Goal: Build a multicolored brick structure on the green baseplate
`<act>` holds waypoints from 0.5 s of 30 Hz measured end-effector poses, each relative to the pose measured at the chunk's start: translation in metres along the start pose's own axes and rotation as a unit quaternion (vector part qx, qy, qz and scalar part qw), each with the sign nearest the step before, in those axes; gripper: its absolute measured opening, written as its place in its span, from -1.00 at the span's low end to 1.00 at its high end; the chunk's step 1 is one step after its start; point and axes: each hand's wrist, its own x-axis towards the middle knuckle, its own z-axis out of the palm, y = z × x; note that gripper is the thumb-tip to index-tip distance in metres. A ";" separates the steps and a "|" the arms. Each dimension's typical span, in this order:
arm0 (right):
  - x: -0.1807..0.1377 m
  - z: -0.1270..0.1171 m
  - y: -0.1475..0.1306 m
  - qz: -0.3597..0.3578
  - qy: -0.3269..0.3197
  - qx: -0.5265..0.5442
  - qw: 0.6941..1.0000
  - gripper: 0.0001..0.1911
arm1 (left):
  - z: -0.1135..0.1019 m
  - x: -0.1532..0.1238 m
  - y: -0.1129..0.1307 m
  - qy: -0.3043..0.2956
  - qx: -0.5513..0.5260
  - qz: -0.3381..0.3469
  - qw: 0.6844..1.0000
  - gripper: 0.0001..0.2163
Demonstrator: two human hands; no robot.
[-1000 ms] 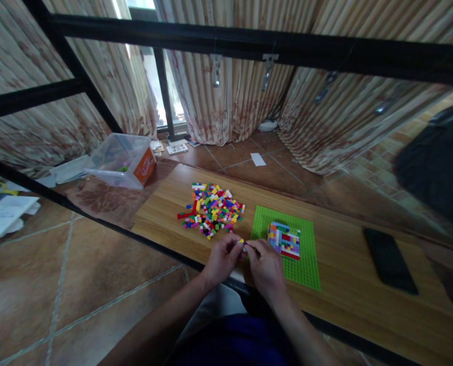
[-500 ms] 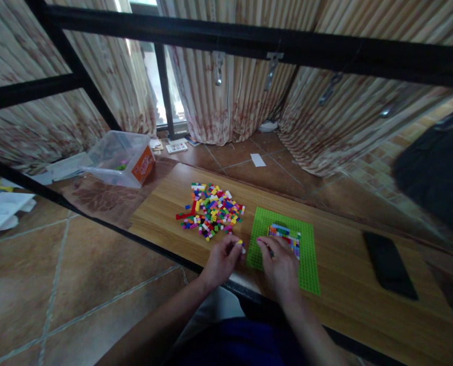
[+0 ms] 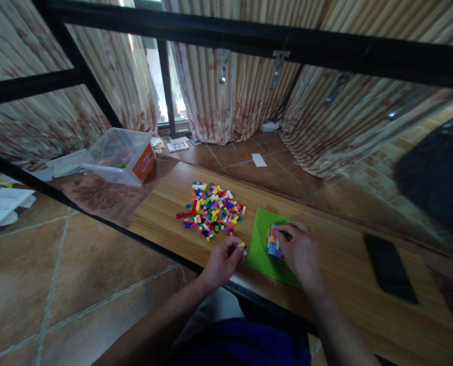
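Observation:
A pile of small coloured bricks (image 3: pixel 213 209) lies on the wooden table (image 3: pixel 344 284). To its right is a green baseplate (image 3: pixel 261 239) carrying a multicoloured brick block (image 3: pixel 272 243). My right hand (image 3: pixel 300 249) lies over that block, fingers curled down on its top; I cannot make out whether a brick is in its fingertips. My left hand (image 3: pixel 223 259) rests near the table's front edge, just left of the baseplate, pinching a few small bricks, one of them yellow (image 3: pixel 242 245).
A black phone (image 3: pixel 389 267) lies on the table at the right. A clear plastic box (image 3: pixel 122 156) stands on the floor at the back left, with papers (image 3: pixel 3 206) further left. Black metal frame bars (image 3: pixel 249 38) cross above, with curtains behind.
My right hand left the left hand, moved right and forward over the baseplate, and now covers the brick block. The left hand has stayed almost in place with its bricks.

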 end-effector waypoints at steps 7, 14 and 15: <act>0.002 0.004 0.002 0.035 0.020 0.037 0.999 -0.70 | -0.001 0.001 -0.003 -0.003 0.012 -0.001 1.000 -0.75; -0.015 0.010 0.004 -0.018 0.043 -0.006 0.999 -0.68 | -0.002 0.000 -0.004 0.000 0.025 -0.003 1.000 -0.76; -0.017 0.010 0.003 -0.023 0.041 -0.010 0.999 -0.68 | -0.002 0.000 -0.004 0.000 0.026 -0.005 1.000 -0.77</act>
